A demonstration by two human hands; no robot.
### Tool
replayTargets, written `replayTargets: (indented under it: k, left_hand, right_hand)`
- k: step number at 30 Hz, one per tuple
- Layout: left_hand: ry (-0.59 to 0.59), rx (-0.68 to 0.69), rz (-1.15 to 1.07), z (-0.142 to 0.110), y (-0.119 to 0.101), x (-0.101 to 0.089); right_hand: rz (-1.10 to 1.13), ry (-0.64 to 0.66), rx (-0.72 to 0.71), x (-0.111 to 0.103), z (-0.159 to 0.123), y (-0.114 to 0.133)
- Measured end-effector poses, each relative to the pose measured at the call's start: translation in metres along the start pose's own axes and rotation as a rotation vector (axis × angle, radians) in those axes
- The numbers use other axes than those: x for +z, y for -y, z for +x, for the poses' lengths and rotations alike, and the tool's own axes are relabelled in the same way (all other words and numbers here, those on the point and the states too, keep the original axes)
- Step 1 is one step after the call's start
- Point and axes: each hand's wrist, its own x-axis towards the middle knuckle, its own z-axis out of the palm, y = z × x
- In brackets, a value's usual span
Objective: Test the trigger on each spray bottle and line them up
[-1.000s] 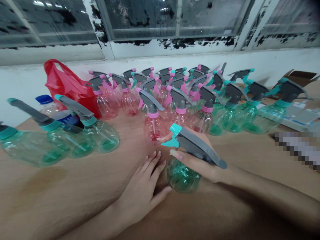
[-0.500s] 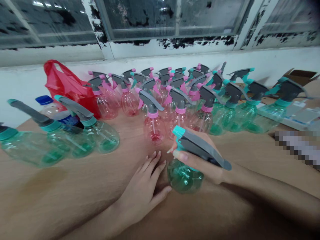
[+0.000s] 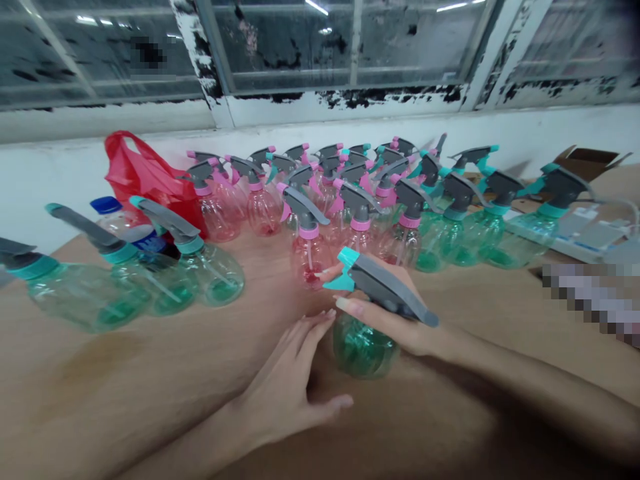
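A green see-through spray bottle [image 3: 364, 347] with a grey and turquoise trigger head stands upright on the wooden table [image 3: 210, 373] in front of me. My right hand [image 3: 395, 313] is around its neck, just under the head, with thumb and forefinger reaching forward on either side. The turquoise trigger sticks out free of the fingertips. Just left of the bottle is my left hand [image 3: 287, 380], empty, fingers stretched forward and thumb held apart. Its fingertips come close to the bottle; whether they touch it I cannot tell.
Pink spray bottles [image 3: 307, 257] and green spray bottles [image 3: 500, 233] crowd the back. Several green ones [image 3: 215, 280] stand at left, near a red plastic bag [image 3: 150, 180] and a blue-capped bottle [image 3: 107, 208]. At right are a cardboard box [image 3: 587, 160] and a white power strip [image 3: 565, 237].
The right-hand fingers have loosened from the trigger, which now shows in full. My left thumb has spread away from the bottle, and the view has shifted slightly.
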Motion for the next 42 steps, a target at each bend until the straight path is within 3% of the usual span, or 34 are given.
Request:
replayTargets:
  k: [4, 9, 13, 17, 20, 24, 30, 36, 42]
  left_hand:
    - [-0.103, -0.035, -0.122, -0.003, -0.004, -0.002]
    - [-0.174, -0.031, -0.166, -0.01, -0.014, -0.012]
    - [-0.213, -0.107, -0.151, -0.03, -0.016, -0.027]
    - [-0.239, -0.196, -0.142, -0.054, -0.007, -0.04]
    - [-0.285, -0.222, -0.108, -0.064, 0.006, -0.047]
    - [-0.278, -0.21, -0.034, -0.068, 0.026, -0.049]
    - [-0.289, -0.237, 0.066, -0.073, 0.053, -0.046]
    - [-0.256, -0.297, 0.237, -0.074, 0.048, -0.042]
    - [-0.207, -0.295, 0.263, -0.075, 0.044, -0.037]
  right_hand:
    - [-0.026, -0.019, -0.114, 0.011, 0.0, -0.003]
    - [-0.033, -0.02, -0.197, 0.046, 0.003, 0.0]
    - [-0.027, 0.012, -0.26, 0.077, 0.012, 0.007]
    - [-0.165, 0.093, -0.296, 0.093, 0.013, 0.004]
    - [-0.28, 0.129, -0.225, 0.096, 0.006, -0.003]
    - [-0.436, 0.077, -0.137, 0.094, -0.001, -0.006]
    - [-0.764, -0.005, -0.042, 0.092, 0.028, -0.007]
    - [-0.914, -0.119, -0.063, 0.097, 0.065, -0.02]
    - [-1.019, -0.2, -0.031, 0.1, 0.079, -0.021]
